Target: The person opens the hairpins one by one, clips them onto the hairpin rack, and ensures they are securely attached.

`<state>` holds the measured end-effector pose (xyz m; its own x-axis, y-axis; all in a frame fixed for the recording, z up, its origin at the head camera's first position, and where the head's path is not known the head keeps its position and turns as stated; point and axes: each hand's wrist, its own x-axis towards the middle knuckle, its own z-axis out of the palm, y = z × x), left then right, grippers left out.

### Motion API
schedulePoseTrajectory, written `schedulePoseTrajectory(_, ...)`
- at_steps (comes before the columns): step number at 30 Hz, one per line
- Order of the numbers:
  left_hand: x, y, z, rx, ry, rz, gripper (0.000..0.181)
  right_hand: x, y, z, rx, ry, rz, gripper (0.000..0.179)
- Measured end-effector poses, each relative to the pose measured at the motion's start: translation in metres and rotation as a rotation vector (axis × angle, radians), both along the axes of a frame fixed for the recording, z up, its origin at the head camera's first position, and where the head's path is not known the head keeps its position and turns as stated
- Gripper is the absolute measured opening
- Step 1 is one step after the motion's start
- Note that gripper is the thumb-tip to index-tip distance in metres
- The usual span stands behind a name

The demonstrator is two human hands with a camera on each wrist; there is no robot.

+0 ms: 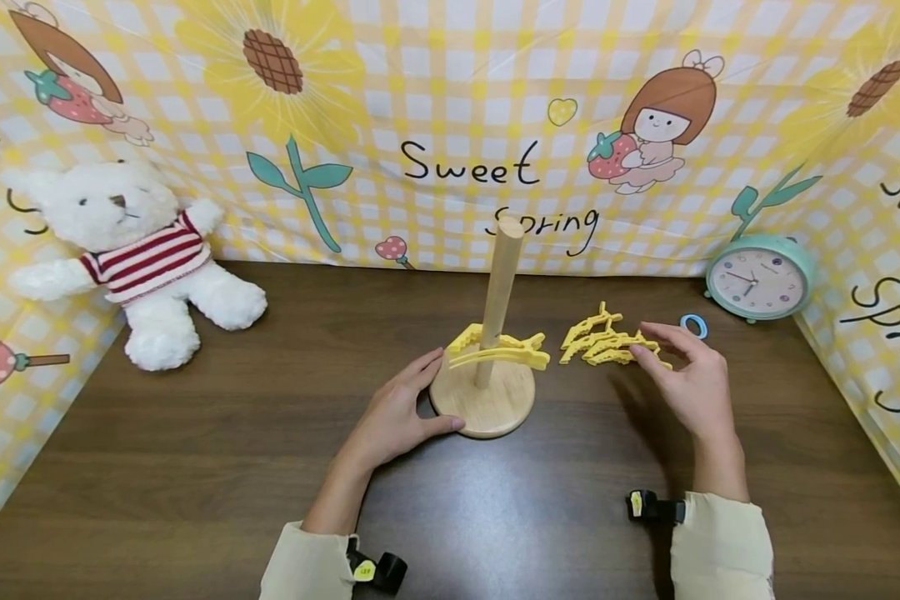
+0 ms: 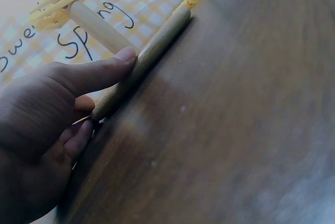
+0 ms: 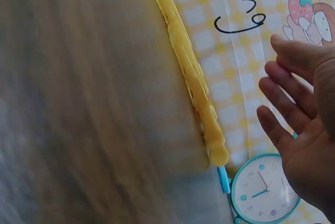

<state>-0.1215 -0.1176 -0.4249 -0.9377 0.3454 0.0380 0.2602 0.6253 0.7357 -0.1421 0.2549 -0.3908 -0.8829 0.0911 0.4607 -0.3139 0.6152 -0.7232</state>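
Note:
My left hand point(image 1: 393, 417) grips the round base point(image 1: 483, 417) of a wooden stand, with the thumb at its front edge and the fingers along its left side. A thick upright post point(image 1: 502, 275) rises from the base. Around its lower part sit yellow, curved plastic pieces point(image 1: 525, 354) with knobbed ends. To the right, a loose pile of similar yellow pieces point(image 1: 600, 342) with jagged edges lies flat on the table. Over the pile's right end hovers my right hand point(image 1: 686, 375), thumb and fingers apart. The right wrist view shows nothing between its fingers point(image 3: 282, 90).
Behind the right hand lies a small blue ring point(image 1: 693, 325) on the brown table point(image 1: 232, 467). A mint-green alarm clock point(image 1: 757, 279) stands at the back right. A white teddy bear point(image 1: 138, 250) in a striped shirt leans at the left. Patterned yellow cloth point(image 1: 450, 100) encloses the back and sides.

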Motion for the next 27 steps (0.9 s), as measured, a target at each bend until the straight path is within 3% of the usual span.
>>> schedulePoseTrajectory(6, 0.000, 0.000, -0.001, 0.003, -0.004, 0.003, 0.096, 0.002, 0.008, -0.003, 0.042, -0.149, -0.087, 0.035)
schedulePoseTrajectory(11, 0.001, 0.000, 0.000, -0.002, -0.001, 0.006, 0.096, 0.000, 0.013, -0.006, 0.024, -0.263, -0.061, 0.044)
schedulePoseTrajectory(15, 0.000, -0.001, 0.000, -0.003, 0.001, 0.001, 0.096, -0.001, 0.017, -0.011, 0.006, -0.294, -0.051, 0.048)
schedulePoseTrajectory(27, 0.000, 0.000, 0.000, -0.008, 0.015, -0.007, 0.096, -0.001, 0.027, -0.017, 0.076, -0.457, -0.033, 0.055)
